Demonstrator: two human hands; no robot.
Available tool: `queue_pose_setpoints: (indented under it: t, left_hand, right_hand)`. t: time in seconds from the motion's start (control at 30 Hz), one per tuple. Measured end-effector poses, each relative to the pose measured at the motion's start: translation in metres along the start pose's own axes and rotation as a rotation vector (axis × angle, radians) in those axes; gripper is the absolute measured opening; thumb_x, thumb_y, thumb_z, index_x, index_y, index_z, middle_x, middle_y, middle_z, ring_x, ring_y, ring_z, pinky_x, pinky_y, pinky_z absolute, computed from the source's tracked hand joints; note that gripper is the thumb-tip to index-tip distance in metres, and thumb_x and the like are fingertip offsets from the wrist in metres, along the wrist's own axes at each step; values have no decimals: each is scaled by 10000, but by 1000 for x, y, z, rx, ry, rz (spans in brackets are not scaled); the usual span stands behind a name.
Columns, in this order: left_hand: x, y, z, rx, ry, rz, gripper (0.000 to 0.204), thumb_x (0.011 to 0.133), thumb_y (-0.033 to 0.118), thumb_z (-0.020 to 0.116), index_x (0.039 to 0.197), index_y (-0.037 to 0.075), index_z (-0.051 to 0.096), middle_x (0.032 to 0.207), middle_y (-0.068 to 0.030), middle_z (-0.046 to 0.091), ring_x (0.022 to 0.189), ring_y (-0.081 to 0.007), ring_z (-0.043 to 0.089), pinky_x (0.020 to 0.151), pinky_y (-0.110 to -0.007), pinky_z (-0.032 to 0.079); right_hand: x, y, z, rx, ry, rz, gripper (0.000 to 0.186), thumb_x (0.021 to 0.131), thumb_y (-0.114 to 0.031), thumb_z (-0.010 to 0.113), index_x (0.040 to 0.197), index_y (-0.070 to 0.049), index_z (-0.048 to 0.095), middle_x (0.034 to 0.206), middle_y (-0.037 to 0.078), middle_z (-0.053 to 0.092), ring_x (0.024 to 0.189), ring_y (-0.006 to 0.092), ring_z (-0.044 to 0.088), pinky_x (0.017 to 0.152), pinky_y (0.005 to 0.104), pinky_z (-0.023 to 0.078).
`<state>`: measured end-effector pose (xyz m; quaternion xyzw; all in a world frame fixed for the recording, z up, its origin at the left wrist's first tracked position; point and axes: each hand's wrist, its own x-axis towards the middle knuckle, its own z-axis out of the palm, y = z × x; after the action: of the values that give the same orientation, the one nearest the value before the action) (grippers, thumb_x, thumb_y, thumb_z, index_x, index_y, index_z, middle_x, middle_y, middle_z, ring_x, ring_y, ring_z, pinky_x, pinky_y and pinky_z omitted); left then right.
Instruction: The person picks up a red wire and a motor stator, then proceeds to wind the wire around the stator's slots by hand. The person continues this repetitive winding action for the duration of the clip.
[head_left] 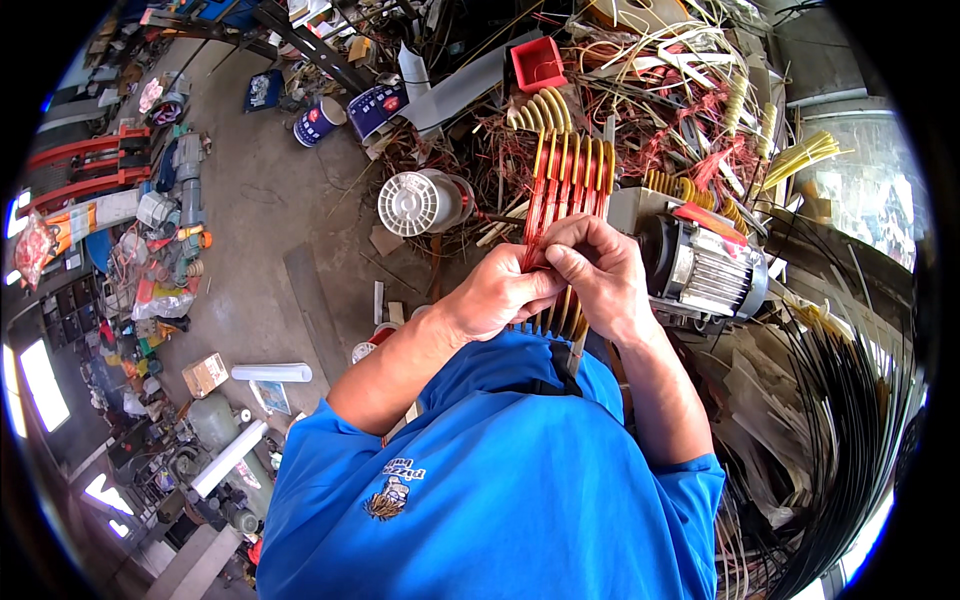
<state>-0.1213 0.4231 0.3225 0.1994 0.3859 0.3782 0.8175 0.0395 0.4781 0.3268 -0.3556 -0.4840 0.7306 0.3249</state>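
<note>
Tangled scrap [680, 125] lies beyond red, yellow-ended wire coils [551, 192]; left fingers [536, 286] and right fingers [572, 262] pinch together, contents hidden.

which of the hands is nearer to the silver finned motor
Right. The right hand is just to the left of the motor; the left hand is farther left, at the red wires, with the right hand between.

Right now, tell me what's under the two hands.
Red wires run up to the left hand and right hand; whatever lies directly beneath is covered.
</note>
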Motion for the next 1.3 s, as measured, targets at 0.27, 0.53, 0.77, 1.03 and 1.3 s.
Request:
queue_pose_setpoints:
  t: [0.27, 0.53, 0.77, 1.03, 1.3]
  left_hand:
    - [-3, 4, 9, 60, 55, -48, 203, 994, 197, 505, 1021, 47, 638, 630, 46, 444, 530, -31, 373, 458, -200, 280]
    - [-6, -16, 8, 281, 178, 248, 285, 976, 187, 571, 1163, -21, 626, 834, -41, 666, 530, -39, 446, 460, -204, 354]
    - [-5, -12, 12, 907, 402, 364, 115, 965, 94, 579, 983, -8, 628, 690, -22, 610, 556, -56, 523, 499, -231, 416]
    - [16, -1, 24, 59, 380, 143, 177, 993, 139, 500, 1021, -1, 605, 717, -35, 627, 549, -21, 467, 482, -196, 359]
    - [73, 33, 8, 1218, 233, 197, 289, 932, 166, 514, 1148, 15, 632, 873, -232, 668, 817, -399, 657, 735, -462, 524]
  right_hand:
    - [-1, -16, -12, -205, 277, -287, 10, 928, -8, 574, 924, -5, 565, 903, 77, 638, 776, 127, 591, 737, 267, 502]
    - [-22, -29, -22, -211, 418, -253, 55, 915, 44, 564, 929, -1, 536, 887, 89, 647, 727, 97, 587, 660, 221, 495]
    - [-35, -23, -17, -735, 257, -557, 246, 714, 108, 693, 862, -24, 547, 831, 119, 664, 685, 234, 659, 623, 317, 541]
    - [-37, -3, -24, -875, 167, -740, 244, 646, 69, 709, 819, -23, 563, 917, 117, 662, 756, 262, 656, 646, 347, 546]
    - [-15, 6, -56, -1116, 188, -723, 217, 690, 53, 699, 837, -19, 557, 939, 115, 658, 803, 274, 643, 690, 356, 531]
